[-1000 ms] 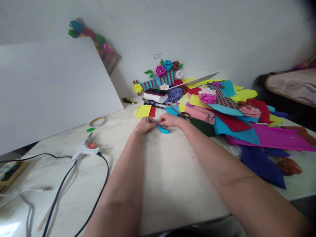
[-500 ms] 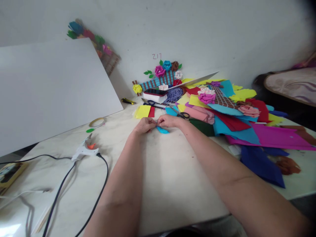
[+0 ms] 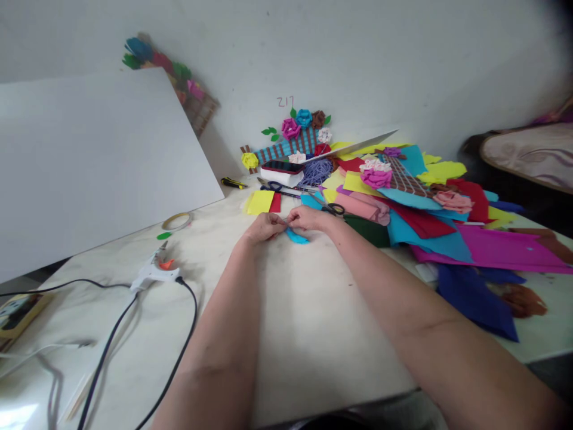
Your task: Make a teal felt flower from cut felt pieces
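A small strip of blue crepe paper [image 3: 296,236] hangs from between my fingertips, just above the table. My left hand [image 3: 265,227] pinches it from the left, with the fingers curled together. From the right, my right hand [image 3: 305,218] pinches the same piece, its fingertips almost touching the left ones. The part of the paper inside the fingers is hidden. Right behind my hands lie yellow paper squares [image 3: 260,202] and a bit of red paper [image 3: 275,203].
A white glue gun [image 3: 154,272] with black cords lies at left, near a tape roll [image 3: 176,221] and a large white board [image 3: 107,161]. Scissors [image 3: 333,208], a box cutter [image 3: 233,183] and a phone [image 3: 282,167] are behind. Coloured paper [image 3: 430,221] is heaped at right.
Both hands keep their pinch in almost the same place. The hanging blue paper has shifted and turned slightly between the fingertips.
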`<state>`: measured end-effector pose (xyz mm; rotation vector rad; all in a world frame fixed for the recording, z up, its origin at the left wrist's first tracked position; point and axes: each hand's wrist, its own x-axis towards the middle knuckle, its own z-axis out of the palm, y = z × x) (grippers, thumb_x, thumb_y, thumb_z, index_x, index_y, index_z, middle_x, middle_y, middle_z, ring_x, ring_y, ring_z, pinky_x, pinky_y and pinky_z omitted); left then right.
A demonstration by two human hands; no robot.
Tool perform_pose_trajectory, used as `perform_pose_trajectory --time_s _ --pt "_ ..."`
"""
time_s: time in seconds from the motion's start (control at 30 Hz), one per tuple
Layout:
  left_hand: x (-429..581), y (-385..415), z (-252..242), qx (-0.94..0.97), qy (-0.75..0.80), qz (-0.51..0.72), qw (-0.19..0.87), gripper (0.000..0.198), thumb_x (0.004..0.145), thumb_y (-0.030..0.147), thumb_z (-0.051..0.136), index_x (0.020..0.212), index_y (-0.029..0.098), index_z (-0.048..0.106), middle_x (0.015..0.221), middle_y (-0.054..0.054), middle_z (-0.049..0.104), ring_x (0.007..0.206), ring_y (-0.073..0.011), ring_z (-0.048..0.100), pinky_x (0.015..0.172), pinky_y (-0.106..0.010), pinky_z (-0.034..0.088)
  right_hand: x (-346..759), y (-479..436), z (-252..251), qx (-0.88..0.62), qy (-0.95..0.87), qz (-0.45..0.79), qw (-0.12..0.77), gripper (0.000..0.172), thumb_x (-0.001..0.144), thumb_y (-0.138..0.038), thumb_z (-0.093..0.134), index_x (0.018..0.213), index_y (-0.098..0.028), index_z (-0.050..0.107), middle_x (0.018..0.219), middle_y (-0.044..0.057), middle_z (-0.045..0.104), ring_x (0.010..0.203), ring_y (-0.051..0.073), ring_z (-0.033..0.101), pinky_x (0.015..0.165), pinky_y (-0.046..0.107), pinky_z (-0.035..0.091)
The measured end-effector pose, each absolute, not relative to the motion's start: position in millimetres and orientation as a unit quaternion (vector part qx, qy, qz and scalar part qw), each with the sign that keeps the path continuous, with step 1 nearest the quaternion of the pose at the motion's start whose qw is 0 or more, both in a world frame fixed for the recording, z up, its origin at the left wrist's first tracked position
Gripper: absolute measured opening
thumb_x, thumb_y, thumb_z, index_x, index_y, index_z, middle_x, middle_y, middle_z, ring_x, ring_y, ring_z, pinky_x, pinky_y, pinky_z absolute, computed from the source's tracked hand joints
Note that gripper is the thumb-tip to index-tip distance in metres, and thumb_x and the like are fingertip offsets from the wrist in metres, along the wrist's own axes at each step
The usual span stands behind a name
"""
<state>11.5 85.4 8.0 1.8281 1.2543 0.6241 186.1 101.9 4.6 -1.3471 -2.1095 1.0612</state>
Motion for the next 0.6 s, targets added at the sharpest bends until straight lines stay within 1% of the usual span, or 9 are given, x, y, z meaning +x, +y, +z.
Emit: perform_pose_trajectory --time_s 0.1,0.2,0.27,0.4,0.5,0.6 --pt "12 85 9 0.726 0.495 0.244 0.411 0.019 0.065 0.030 0.063 0.072 0.012 0.063 0.044 0.005 0.046 0.038 -0.0061 0.038 0.040 -0.020 0.027 186 101 6 -0.498 -0.745 0.380 0.229 0.019 0.070 -0.009 0.054 0.084 -0.014 0.065 0.069 -0.001 0.061 0.054 0.006 0.048 0.048 0.016 0.038" --pt "12 83 10 0.728 0.491 0.244 0.411 0.017 0.065 0.029 0.062 0.069 0.012 0.062 0.044 0.005 0.046 0.038 -0.0060 0.037 0.041 -0.020 0.028 188 99 13 -0.506 -0.749 0.350 0.246 0.019 0.070 -0.012 0.056 0.086 -0.015 0.066 0.076 0.000 0.064 0.054 0.006 0.048 0.046 0.016 0.037" --pt "13 83 11 0.730 0.489 0.243 0.410 0.015 0.065 0.028 0.062 0.068 0.013 0.061 0.044 0.005 0.046 0.038 -0.0061 0.037 0.041 -0.020 0.028 190 97 19 -0.505 -0.759 0.335 0.239 0.014 0.070 -0.015 0.058 0.081 -0.015 0.067 0.070 -0.001 0.063 0.052 0.006 0.046 0.045 0.016 0.036" --pt "13 82 11 0.731 0.490 0.237 0.412 0.013 0.066 0.025 0.060 0.067 0.013 0.061 0.043 0.005 0.046 0.039 -0.0062 0.037 0.042 -0.020 0.028 191 93 27 -0.503 -0.767 0.358 0.174 0.005 0.064 -0.011 0.061 0.063 -0.013 0.065 0.053 -0.002 0.058 0.048 0.006 0.045 0.046 0.017 0.037" --pt "13 83 11 0.728 0.490 0.239 0.416 0.012 0.065 0.024 0.059 0.068 0.013 0.060 0.043 0.005 0.046 0.039 -0.0065 0.038 0.042 -0.020 0.028 189 91 28 -0.524 -0.757 0.360 0.149 0.004 0.062 -0.012 0.063 0.060 -0.014 0.065 0.051 -0.002 0.057 0.046 0.007 0.045 0.042 0.017 0.035" --pt "13 82 12 0.728 0.490 0.238 0.416 0.011 0.065 0.024 0.059 0.067 0.013 0.060 0.043 0.005 0.046 0.038 -0.0065 0.038 0.042 -0.020 0.027 187 90 29 -0.535 -0.750 0.361 0.147 0.005 0.062 -0.012 0.064 0.058 -0.014 0.065 0.050 -0.001 0.057 0.045 0.007 0.046 0.042 0.017 0.037"
